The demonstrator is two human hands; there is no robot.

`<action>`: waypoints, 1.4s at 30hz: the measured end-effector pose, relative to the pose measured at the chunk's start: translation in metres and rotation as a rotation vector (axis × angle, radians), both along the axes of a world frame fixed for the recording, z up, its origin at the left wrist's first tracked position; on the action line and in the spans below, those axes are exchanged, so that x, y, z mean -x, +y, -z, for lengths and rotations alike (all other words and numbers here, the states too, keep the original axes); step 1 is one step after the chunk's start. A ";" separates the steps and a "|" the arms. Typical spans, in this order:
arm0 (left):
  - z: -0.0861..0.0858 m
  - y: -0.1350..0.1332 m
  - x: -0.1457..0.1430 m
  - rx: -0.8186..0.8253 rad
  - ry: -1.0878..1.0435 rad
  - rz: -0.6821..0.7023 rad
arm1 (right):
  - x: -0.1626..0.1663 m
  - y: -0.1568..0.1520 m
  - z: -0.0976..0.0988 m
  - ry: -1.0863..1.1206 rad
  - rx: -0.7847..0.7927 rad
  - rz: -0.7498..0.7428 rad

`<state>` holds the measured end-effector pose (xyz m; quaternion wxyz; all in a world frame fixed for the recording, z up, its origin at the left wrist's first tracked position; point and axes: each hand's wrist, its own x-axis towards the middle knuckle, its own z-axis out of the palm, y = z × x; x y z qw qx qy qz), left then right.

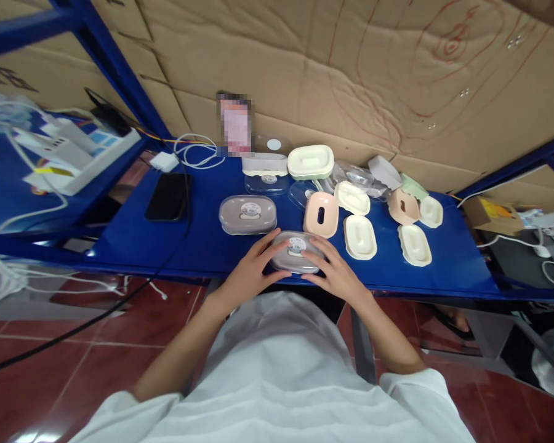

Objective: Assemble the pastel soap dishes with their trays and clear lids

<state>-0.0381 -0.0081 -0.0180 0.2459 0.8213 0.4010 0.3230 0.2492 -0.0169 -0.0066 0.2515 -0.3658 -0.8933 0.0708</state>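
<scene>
No words can be read for certain; the nearer grey box [298, 265] bears a pale round label [297, 244] with blurred print; the grey box behind it to the left [231, 216] has a similar sticker [250, 210], equally illegible; dark printed characters [4, 78] on the far-left cardboard panel [69, 74] are unclear; red hand-drawn rings [452, 44] mark the cardboard wall [277, 55].

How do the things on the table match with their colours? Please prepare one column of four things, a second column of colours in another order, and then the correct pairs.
1. Box between the left hand and the right hand
2. Flat device lying at left
3. Slotted piece nearest the hands
4. Small charger block at back left

A. Peach
B. White
C. Grey
D. Black

Pairs: 1-C, 2-D, 3-A, 4-B
</scene>
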 end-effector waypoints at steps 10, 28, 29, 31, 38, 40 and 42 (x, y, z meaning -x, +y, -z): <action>-0.012 0.050 0.052 -0.207 0.280 -0.372 | 0.006 -0.001 0.002 0.138 0.051 0.047; 0.007 0.063 0.070 -0.190 0.054 -0.336 | -0.310 -0.019 0.006 0.246 -0.306 1.557; 0.006 0.063 0.069 -0.200 0.057 -0.322 | -0.316 -0.017 0.008 0.237 -0.215 1.577; 0.002 0.060 0.065 -0.230 0.057 -0.302 | -0.310 -0.012 0.006 0.195 -0.122 1.578; -0.028 0.025 0.006 -0.263 0.002 -0.101 | -0.132 -0.025 -0.036 0.203 -0.064 0.578; -0.034 0.013 -0.020 -0.243 -0.016 0.023 | -0.072 -0.032 -0.045 0.163 0.046 0.305; -0.036 0.003 -0.042 -0.234 -0.040 0.116 | -0.032 -0.036 -0.050 0.174 0.072 0.179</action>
